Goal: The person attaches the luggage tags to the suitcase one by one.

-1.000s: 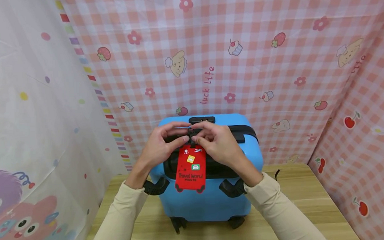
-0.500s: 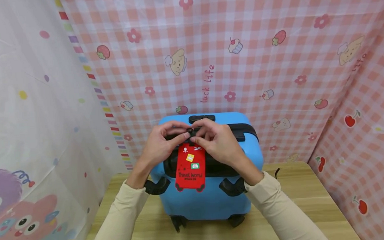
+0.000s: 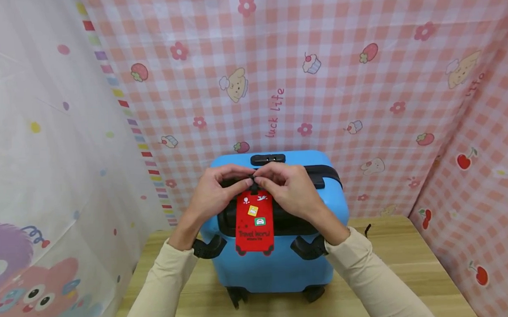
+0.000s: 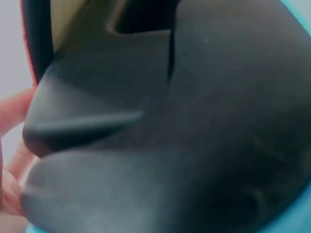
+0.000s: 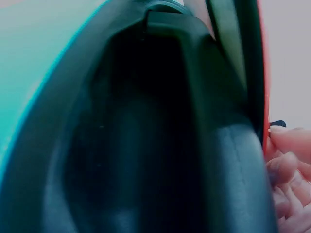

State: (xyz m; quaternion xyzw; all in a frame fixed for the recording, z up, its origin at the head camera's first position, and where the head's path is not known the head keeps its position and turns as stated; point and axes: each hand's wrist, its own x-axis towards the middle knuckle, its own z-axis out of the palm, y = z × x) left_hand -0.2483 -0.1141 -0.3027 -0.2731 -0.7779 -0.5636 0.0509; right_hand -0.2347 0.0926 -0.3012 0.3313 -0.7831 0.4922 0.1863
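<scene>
A red luggage tag [image 3: 254,231] with small pictures and lettering hangs in front of a blue suitcase [image 3: 275,272]. Its short black strap [image 3: 254,188] runs up between both hands. From the left, my left hand [image 3: 213,190] pinches the strap between thumb and fingers. My right hand [image 3: 293,190] pinches it from the other side, fingertips touching or nearly touching the left ones. The strap's fastening is mostly covered by fingers. In the right wrist view, curled fingers [image 5: 286,179] hold beside a small black strap end [image 5: 278,124]. The left wrist view shows mostly blurred black suitcase casing [image 4: 146,145].
The suitcase stands upright on a wooden tabletop [image 3: 392,261], on black wheels [image 3: 314,292]. A black combination lock [image 3: 268,159] sits on its top. Checked cloth [image 3: 340,95] hangs close behind and on the right, white printed cloth [image 3: 69,160] on the left.
The tag has swung slightly right and hangs straighter. The fingertips have drawn closer together over the strap, covering more of it. The suitcase stays in place.
</scene>
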